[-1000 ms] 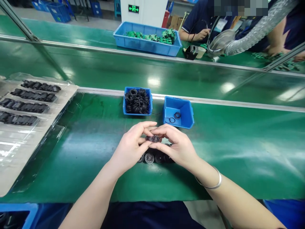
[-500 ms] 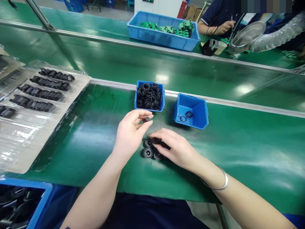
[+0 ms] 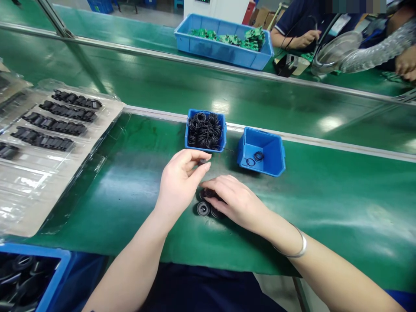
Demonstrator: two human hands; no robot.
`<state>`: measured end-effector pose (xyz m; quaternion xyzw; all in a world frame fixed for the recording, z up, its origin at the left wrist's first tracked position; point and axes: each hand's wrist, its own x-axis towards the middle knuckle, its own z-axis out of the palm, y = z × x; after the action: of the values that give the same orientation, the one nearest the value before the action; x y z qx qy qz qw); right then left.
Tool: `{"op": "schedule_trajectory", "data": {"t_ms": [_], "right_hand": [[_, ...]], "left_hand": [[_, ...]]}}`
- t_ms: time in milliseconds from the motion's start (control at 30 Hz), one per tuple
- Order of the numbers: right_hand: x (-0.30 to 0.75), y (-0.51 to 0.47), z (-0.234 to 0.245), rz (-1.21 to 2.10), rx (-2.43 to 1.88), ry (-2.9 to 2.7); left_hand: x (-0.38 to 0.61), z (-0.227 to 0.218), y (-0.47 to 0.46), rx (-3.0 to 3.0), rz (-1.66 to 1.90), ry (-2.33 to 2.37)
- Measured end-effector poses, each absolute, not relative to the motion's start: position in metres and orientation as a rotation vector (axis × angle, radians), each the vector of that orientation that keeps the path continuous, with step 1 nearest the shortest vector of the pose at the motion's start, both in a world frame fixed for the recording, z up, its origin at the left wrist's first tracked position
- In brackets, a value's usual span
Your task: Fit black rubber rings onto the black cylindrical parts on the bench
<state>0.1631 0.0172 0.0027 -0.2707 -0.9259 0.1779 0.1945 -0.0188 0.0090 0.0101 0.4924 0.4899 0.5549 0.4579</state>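
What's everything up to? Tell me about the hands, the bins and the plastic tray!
Left hand: pinching a small dark part
Right hand: touching a dark round part, grip unclear
Left blue bin: heaped with black rings
Right blue bin: a few loose rings inside
Long blue bin: holding green pieces
Plastic tray: several rows filled with black parts

Tabletop (image 3: pixel 325 216) is plain green. Near bins (image 3: pixel 274 151) are both solid blue; rings (image 3: pixel 204 130) inside are black. Round pieces (image 3: pixel 203 209) are black to dark grey, patterned in concentric circles. Bracelet (image 3: pixel 303 247) is silver. Tray (image 3: pixel 35 177) is clear, striped by rows of black parts (image 3: pixel 60 125). Far bin (image 3: pixel 224 56) is lighter blue; its contents (image 3: pixel 255 39) are bright green. Co-worker's sleeve (image 3: pixel 286 24) is navy.
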Motion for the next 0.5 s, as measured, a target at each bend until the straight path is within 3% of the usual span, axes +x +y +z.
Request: {"op": "schedule_trajectory", "data": {"t_ms": [500], "right_hand": [[0.164,0.019,0.016,0.463,-0.732,-2.758]], "left_hand": [[-0.020,0.013,0.008,1.322,1.415,1.311]]}}
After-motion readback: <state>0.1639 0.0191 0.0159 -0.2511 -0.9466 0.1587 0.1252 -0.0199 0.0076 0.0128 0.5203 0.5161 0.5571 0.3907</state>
